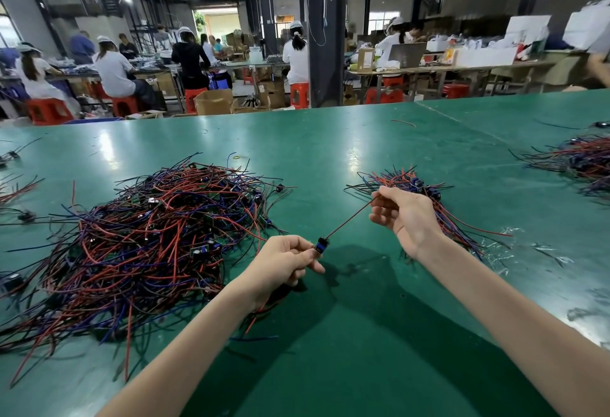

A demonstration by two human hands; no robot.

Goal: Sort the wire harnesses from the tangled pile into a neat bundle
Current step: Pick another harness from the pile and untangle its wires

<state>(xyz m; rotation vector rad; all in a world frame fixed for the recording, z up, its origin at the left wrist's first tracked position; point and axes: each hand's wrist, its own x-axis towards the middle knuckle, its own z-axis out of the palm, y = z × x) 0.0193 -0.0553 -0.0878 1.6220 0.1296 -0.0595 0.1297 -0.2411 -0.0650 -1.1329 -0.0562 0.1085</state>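
One wire harness [350, 219] is stretched taut above the worktop [363, 334]: your left grip [284, 258] pinches its blue connector [321, 246], right grip [402, 215] pinches the far end, I think. Tangled pile [158, 235] sits left, neat bundle [409, 182] just behind your right.

A green table [330, 139] is spread across the near scene; far behind, red stools [49, 110] are taken by capped workers [114, 70], and a dark pillar [325, 37] is seen centre.
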